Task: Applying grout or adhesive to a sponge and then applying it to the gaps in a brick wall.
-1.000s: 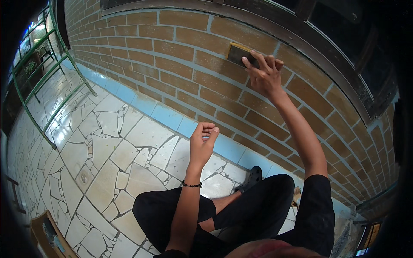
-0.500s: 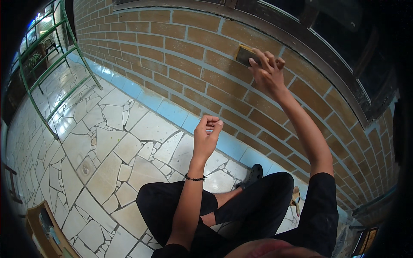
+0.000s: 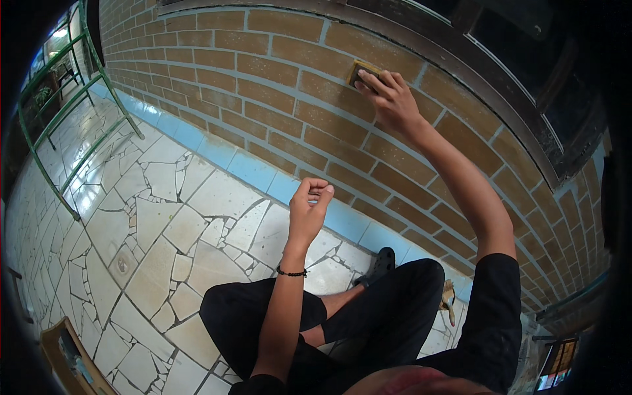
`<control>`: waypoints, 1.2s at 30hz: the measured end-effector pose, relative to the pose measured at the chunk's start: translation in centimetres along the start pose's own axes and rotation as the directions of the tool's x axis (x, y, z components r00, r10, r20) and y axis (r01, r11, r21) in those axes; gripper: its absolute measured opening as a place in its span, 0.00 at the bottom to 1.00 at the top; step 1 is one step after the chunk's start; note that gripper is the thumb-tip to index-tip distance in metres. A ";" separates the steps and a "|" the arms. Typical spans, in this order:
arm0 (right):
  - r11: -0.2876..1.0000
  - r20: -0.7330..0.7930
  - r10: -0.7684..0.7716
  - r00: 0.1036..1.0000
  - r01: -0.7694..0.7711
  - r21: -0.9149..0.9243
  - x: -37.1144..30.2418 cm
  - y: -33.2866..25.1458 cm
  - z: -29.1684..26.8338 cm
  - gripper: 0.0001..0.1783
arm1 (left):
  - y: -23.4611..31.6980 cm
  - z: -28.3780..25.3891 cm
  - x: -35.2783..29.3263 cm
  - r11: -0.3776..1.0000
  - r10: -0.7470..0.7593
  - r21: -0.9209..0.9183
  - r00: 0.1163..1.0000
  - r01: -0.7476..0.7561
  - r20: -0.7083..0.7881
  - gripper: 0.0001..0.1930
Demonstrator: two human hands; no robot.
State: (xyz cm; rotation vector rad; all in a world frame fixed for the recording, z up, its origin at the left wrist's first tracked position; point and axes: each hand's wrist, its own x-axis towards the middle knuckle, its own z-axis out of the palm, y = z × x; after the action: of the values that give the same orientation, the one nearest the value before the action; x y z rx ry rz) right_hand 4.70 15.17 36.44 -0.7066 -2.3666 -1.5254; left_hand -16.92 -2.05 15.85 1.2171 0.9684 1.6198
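My right hand (image 3: 397, 104) is stretched up to the brick wall (image 3: 276, 89), its fingers closed over a small rectangular sponge (image 3: 359, 71) with a dark face and yellow edges. The sponge lies against the bricks a little below the dark window frame, and the hand hides part of it. Lower down, in front of the wall's blue tile base, my left hand (image 3: 308, 212) hangs in the air. Its fingers are curled in towards the thumb, and nothing shows in them. A dark beaded bracelet (image 3: 291, 272) circles that wrist.
A dark wooden window frame (image 3: 461, 49) runs above the bricks. Beside my right knee lies a brush-like thing (image 3: 448, 297) on the stone-pieced floor (image 3: 151, 230). At far left stands a green metal frame (image 3: 79, 155); a wooden box (image 3: 66, 355) sits at lower left.
My right hand and the sponge have shifted left along the bricks, the fingers now lower over the sponge. The view has turned slightly. My left hand keeps its curled pose.
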 end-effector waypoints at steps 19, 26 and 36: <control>0.999 0.066 -0.026 0.997 0.029 -0.039 -1.2 0.7 0.9 0.34 | 2.8 -1.5 -1.8 0.996 0.023 -0.087 1.000 -0.022 0.010 0.16; 0.999 0.113 0.036 0.993 -0.034 -0.027 -0.7 0.1 0.0 0.36 | 3.8 -1.6 -2.8 0.996 0.047 -0.078 0.999 -0.046 0.006 0.15; 0.999 0.128 0.036 0.991 -0.032 -0.033 -0.6 0.4 0.2 0.36 | 3.8 -1.9 -3.0 0.994 0.056 -0.097 0.998 -0.056 -0.008 0.15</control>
State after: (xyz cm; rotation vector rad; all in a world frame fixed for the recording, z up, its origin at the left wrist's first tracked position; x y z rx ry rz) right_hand 5.44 15.30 36.44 -0.8727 -2.4135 -1.5484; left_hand -19.06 -6.23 18.07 1.1837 0.8559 1.6951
